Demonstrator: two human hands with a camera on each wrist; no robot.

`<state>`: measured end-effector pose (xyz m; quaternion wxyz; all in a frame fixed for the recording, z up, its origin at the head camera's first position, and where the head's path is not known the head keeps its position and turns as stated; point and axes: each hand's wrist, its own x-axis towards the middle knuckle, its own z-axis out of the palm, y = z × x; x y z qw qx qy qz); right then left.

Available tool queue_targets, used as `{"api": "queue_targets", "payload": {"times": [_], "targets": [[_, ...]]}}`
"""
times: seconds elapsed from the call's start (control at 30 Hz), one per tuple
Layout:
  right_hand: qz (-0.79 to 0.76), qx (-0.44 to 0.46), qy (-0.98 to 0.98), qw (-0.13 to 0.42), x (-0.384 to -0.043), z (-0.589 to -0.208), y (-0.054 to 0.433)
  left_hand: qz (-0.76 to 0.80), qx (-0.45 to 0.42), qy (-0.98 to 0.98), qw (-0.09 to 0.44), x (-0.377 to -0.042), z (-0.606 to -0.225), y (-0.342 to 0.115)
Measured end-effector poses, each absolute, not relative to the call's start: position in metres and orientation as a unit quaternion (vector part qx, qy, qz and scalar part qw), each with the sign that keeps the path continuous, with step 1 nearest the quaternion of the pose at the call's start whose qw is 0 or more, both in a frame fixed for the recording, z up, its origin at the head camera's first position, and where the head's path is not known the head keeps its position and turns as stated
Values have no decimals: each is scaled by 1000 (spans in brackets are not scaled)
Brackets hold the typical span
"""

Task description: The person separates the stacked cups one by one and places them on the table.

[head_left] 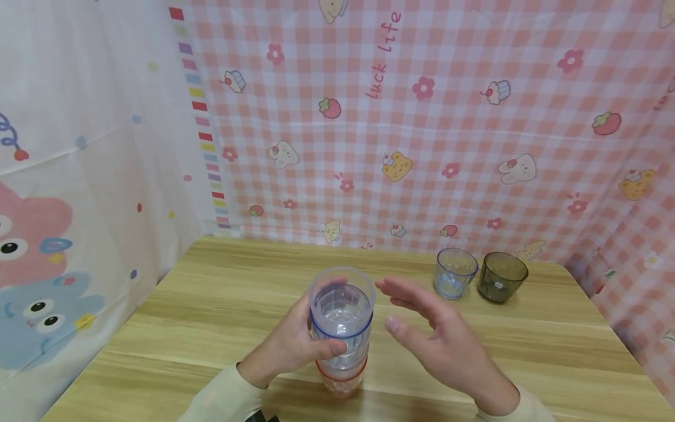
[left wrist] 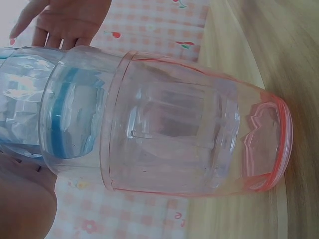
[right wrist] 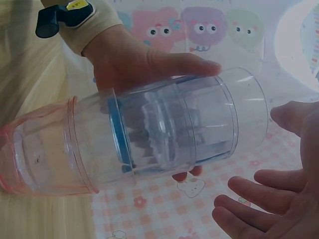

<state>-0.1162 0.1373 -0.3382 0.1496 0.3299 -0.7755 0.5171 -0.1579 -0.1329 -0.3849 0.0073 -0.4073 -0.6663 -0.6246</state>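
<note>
A stack of nested clear plastic cups (head_left: 343, 328) stands upright near the front middle of the table, with a red-tinted cup (left wrist: 199, 124) at its bottom. Blue-rimmed and colourless cups sit above that one. My left hand (head_left: 300, 340) grips the upper part of the stack, thumb across the near side and fingers round the far side. To the right of the stack, my right hand (head_left: 443, 340) is held with fingers extended and thumb apart, nothing in it. In the right wrist view, its fingers (right wrist: 264, 199) are spread close beside the topmost cup (right wrist: 249, 109).
Toward the back right of the wooden table (head_left: 237, 281) stand a clear blue-rimmed cup (head_left: 456, 272) and a dark smoky-brown cup (head_left: 503, 276), side by side. A pink checked cloth (head_left: 369, 140) hangs behind the table, and a white printed cloth (head_left: 105, 146) hangs at the left.
</note>
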Motion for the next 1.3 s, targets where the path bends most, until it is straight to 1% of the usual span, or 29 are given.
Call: {"api": "queue_targets", "payload": {"times": [0.17, 0.47, 0.9, 1.3], "targets": [[521, 343, -768, 147, -115, -339, 133, -625, -406, -667, 8, -157, -385, -133], [524, 328, -776, 127, -114, -339, 125, -626, -400, -669, 7, -156, -385, -132], [514, 329, -782, 125, -114, -339, 111, -622, -404, -670, 16, -158, -387, -132], [563, 304, -764, 84, -117, -339, 99, -622, -416, -664, 11, -159, -386, -133]]}}
